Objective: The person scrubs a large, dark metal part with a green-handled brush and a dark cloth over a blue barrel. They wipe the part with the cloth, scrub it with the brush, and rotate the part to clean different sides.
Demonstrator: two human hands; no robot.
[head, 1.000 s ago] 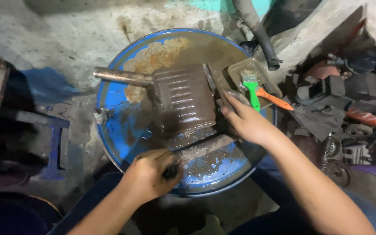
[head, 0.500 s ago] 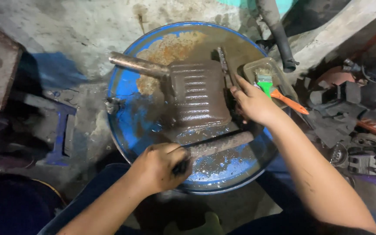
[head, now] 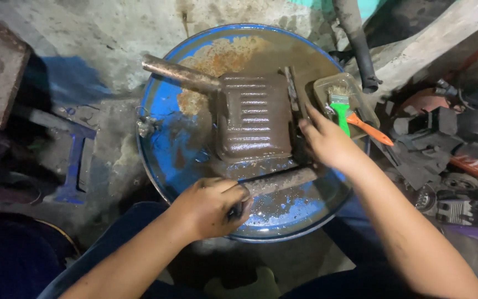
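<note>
A rusty brown ribbed metal box (head: 254, 117) with a pipe (head: 179, 73) sticking out to the left lies on the lid of a blue drum (head: 164, 149). My left hand (head: 208, 207) is closed around the dark handle of a long wire brush (head: 279, 181) whose head rests on the lid just below the box. My right hand (head: 326, 142) presses on the box's right edge, holding it steady. The lid is wet and smeared with rust.
A small tray (head: 360, 98) at the drum's right rim holds a green-handled paintbrush (head: 339, 108) and an orange-handled tool (head: 368, 128). A dark pipe (head: 357, 41) leans behind. Scrap parts and springs (head: 453, 149) pile at right. Blue metal pieces (head: 73, 169) lie on the floor at left.
The brush head has shifted slightly under the box while my left hand keeps its grip. My right hand stays on the box's right edge. The camera view moved a little.
</note>
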